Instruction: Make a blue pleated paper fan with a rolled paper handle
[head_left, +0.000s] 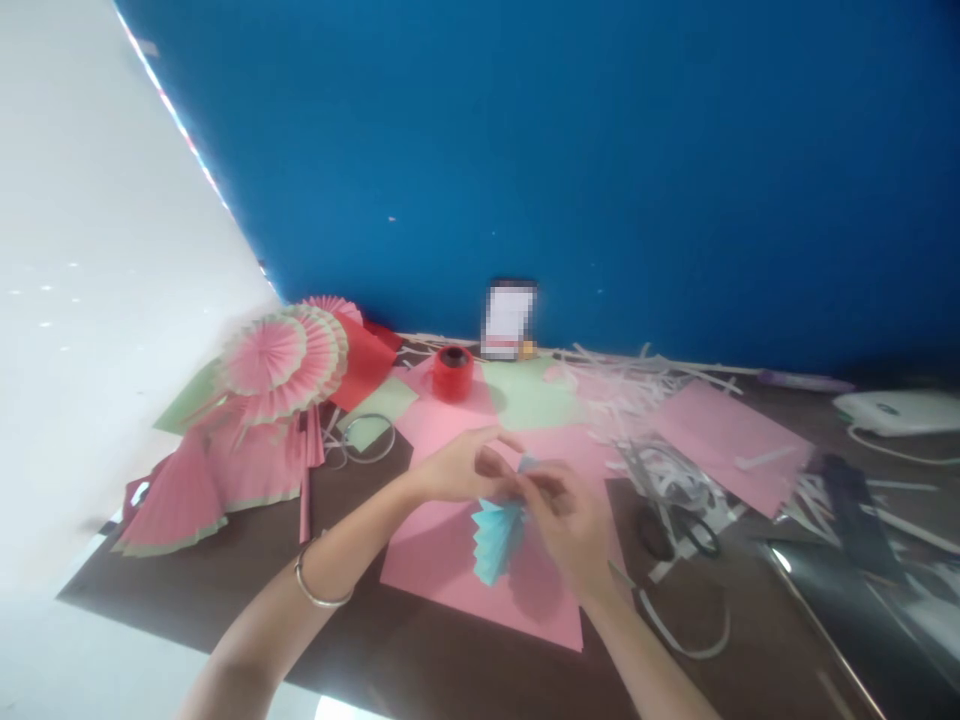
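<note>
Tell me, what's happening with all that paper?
A person is working on a piece of pleated blue paper. The fingertips of the left hand and the right hand meet at its upper end, over a big pink sheet on the table. Pink and pale-green folded paper rounds lie to the left, a red roll stands behind the hands, and cut strips are scattered to the right.

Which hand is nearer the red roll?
Left. The left hand is close in front of the red roll; the right hand is farther off, in front and rightward.
</note>
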